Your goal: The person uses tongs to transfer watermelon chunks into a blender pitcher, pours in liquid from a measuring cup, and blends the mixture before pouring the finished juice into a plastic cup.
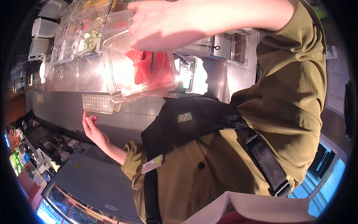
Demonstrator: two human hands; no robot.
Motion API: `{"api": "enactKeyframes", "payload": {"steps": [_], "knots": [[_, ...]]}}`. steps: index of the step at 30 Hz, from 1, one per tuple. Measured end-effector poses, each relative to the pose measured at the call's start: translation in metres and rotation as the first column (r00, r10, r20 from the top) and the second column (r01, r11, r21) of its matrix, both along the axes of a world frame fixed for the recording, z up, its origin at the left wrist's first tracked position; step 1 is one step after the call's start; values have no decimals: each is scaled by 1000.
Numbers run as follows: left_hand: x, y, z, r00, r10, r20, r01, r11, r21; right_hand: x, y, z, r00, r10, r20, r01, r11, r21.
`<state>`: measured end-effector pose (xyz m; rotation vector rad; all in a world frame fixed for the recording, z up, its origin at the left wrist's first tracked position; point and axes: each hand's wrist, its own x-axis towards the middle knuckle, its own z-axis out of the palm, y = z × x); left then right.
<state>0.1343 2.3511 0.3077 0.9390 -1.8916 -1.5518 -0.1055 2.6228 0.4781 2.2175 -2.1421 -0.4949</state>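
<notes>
My right hand (156, 30) reaches in from the right, fingers curled at the far rim of a clear plastic container (107, 68). Its fingertips are hidden. Tilted, the container reaches past the steel counter's near edge. Red food pieces (162, 72), perhaps cut fruit, show in its right part under the hand, with two dark strips across them that I cannot identify. Down at the left, my left hand (93, 128) holds nothing and hangs over the floor, index finger extended and the others loosely bent.
Clear food pans (88, 40) with cut produce line the back of the steel counter (78, 75). White bins (44, 28) stand beyond them. A shiny rectangular tray (188, 74) lies right of the container. A grey cabinet (92, 179) stands at the lower left.
</notes>
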Motion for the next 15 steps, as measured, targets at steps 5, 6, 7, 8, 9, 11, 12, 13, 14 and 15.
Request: {"api": "enactKeyframes", "payload": {"steps": [5,6,7,8,9,11,12,13,14,15], "knots": [[8,-7,0,999,-16,-37,15,1000,-15,-6,9,5,1000,-19,-12,18,998,-62],[6,-9,0,998,-35,-49,34,999,-18,-7,13,8,999,-36,-16,35,997,-69],[8,-8,2,999,-14,-33,14,1000,-15,-9,14,9,999,-36,-15,35,997,-74],[10,-8,4,1000,3,-28,-4,1000,-24,-13,14,9,999,-36,-18,35,996,-82],[11,-9,7,1000,18,-24,-19,999,-33,-16,16,10,999,-40,-14,38,995,-88],[16,-13,7,999,32,-43,-33,999,-34,-23,17,13,999,-51,-12,50,994,-98],[17,-13,7,998,44,-45,-46,998,-39,-26,19,13,998,-56,-3,56,994,-98],[19,-14,8,997,57,-46,-59,997,-46,-29,18,15,997,-76,3,76,991,-108],[20,-15,9,996,69,-48,-72,996,-54,-29,21,19,997,-76,-16,73,990,-119],[22,-16,10,996,78,-46,-81,995,-56,-28,24,24,997,-75,-34,70,989,-130]]}}
